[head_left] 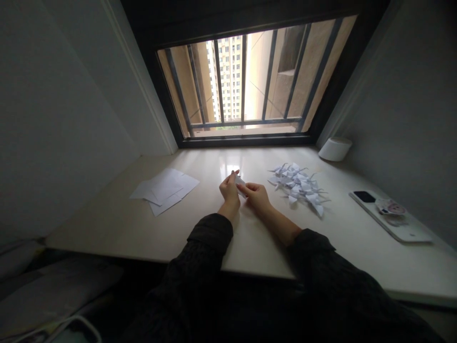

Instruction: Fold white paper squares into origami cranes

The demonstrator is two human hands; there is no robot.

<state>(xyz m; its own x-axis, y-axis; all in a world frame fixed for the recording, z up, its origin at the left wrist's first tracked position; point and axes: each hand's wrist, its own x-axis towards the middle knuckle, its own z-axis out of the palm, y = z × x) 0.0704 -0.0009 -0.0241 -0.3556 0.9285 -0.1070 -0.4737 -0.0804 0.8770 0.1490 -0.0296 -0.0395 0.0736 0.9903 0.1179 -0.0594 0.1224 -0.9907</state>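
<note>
On a pale desk (107,228) below a barred window (246,81), with the hands at the clock's center and the window at 12, a grey cushion (53,290) lies off the desk's near edge at 7 o'clock. Loose white sheets (164,190) lie overlapped and flat at 9 o'clock, well apart from the left hand (229,187). That hand is closed in a pinch, fingertips up on a small folded paper (240,185), which stands tilted between the two hands, just above the desk. The right hand (257,197) comes in from 4 o'clock and pinches the same paper's lower edge, so both hands grip it. Dark sleeves (200,257) cover both forearms up to the wrists. At 3 o'clock, just beside the right hand, paper cranes (296,186) sit heaped directly on the desk. A white roll (334,149) stands upright at 2 o'clock by the wall, and a phone (389,214) lies flat at 4 o'clock, near the desk's right edge.
</note>
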